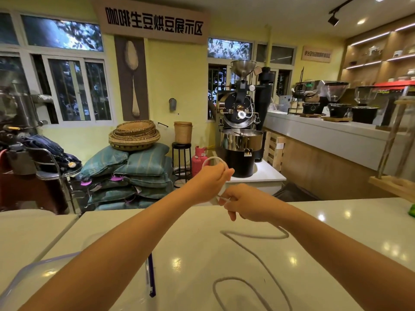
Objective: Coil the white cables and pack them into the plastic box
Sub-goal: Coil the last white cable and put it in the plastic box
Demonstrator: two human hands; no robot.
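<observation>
Both hands are raised above the far edge of the white counter point(202, 243). My left hand point(211, 178) grips a small loop of white cable point(213, 159) that arches over its knuckles. Just below and to the right, my right hand point(244, 204) pinches the same cable where it runs down from the loop. The rest of this cable trails under my right forearm and snakes across the counter in loose curves point(251, 252). A clear plastic box point(74, 277) with a purple clip point(151, 277) sits at the lower left, partly hidden by my left forearm.
A green object point(412, 211) lies at the counter's right edge. Beyond the counter stand stacked sacks point(132, 176), a red gas cylinder point(199, 160), a coffee roaster point(241, 131) and a bar point(336, 140) with grinders at the right.
</observation>
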